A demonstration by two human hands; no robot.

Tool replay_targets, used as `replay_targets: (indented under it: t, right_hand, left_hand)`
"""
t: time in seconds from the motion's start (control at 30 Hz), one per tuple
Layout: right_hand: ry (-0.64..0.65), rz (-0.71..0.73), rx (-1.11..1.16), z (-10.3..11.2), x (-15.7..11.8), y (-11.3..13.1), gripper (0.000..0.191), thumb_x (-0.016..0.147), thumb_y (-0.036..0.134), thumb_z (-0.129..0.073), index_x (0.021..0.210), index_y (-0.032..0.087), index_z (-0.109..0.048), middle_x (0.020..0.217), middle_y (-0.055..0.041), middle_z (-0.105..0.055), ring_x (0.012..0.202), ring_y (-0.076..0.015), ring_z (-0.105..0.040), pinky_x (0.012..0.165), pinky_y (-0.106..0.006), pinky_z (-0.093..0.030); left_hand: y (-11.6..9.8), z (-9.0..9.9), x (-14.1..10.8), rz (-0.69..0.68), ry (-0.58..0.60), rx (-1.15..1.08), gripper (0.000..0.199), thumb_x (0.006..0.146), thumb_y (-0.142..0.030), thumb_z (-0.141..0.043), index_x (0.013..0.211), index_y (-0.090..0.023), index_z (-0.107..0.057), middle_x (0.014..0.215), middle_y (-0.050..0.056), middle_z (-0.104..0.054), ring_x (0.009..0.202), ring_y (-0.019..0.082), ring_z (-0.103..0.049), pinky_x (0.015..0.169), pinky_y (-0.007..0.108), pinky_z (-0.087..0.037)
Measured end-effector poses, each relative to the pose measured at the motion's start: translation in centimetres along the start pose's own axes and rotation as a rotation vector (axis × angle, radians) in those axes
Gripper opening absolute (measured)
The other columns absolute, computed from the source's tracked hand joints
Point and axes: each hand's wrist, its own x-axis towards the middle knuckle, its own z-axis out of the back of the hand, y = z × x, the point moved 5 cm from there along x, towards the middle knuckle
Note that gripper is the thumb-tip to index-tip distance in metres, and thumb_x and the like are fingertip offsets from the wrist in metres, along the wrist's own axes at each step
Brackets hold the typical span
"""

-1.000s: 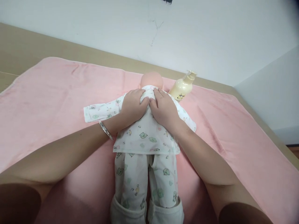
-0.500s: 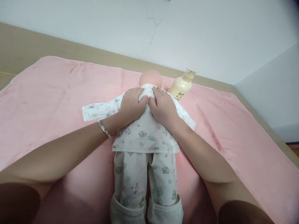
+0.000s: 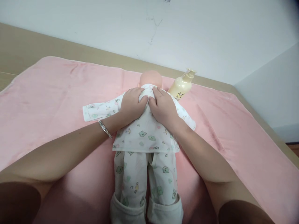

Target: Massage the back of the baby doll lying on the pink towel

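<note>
A baby doll (image 3: 151, 78) lies on a pink blanket (image 3: 58, 84), its bald head away from me. It wears a white printed shirt (image 3: 144, 137) and matching trousers (image 3: 135, 177) with turned-up cuffs. My left hand (image 3: 133, 104) rests flat on the left upper part of the shirt, fingers toward the collar. On the right upper part lies my right hand (image 3: 163, 105), also flat. The two thumbs nearly meet at the middle. Neither hand grips anything. The shirt sleeves stretch out to both sides.
A pale yellow pump bottle (image 3: 181, 87) leans beside the doll's head at the right. Behind the blanket run a wooden surface edge (image 3: 93, 51) and a white wall (image 3: 198, 37). My left wrist wears a silver bangle (image 3: 105, 128).
</note>
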Motion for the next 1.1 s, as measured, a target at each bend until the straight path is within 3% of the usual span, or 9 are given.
replay_targets:
  t: [0.67,0.9,1.1]
  right_hand:
    - [0.004,0.002,-0.004,-0.17,-0.02,-0.26,0.051,0.096,0.029,-0.035,0.137,0.005,-0.055,0.14,-0.0209,-0.058,0.136,-0.0326,-0.051,0.114,-0.051,-0.04]
    - [-0.024,0.011,0.005,-0.1,-0.02,-0.28,0.048,0.096,0.029,-0.036,0.134,0.011,-0.057,0.136,-0.0173,-0.061,0.134,-0.033,-0.052,0.111,-0.053,-0.043]
    - [-0.002,0.003,0.009,0.01,0.01,-0.19,0.047,0.096,0.028,-0.035,0.133,0.008,-0.057,0.135,-0.0185,-0.062,0.135,-0.0334,-0.052,0.11,-0.052,-0.044]
  left_hand:
    - [0.0,0.01,0.01,0.026,0.009,0.012,0.045,0.089,-0.033,-0.04,0.123,-0.015,-0.064,0.127,0.009,-0.067,0.121,0.027,-0.057,0.111,0.043,-0.042]
    - [-0.22,0.04,0.13,0.003,0.014,0.003,0.039,0.088,-0.03,-0.04,0.111,-0.016,-0.067,0.119,0.009,-0.069,0.113,0.027,-0.059,0.107,0.044,-0.045]
    - [-0.15,-0.05,0.26,0.007,0.024,0.02,0.036,0.088,-0.03,-0.038,0.107,-0.02,-0.067,0.115,0.007,-0.07,0.111,0.026,-0.058,0.107,0.042,-0.044]
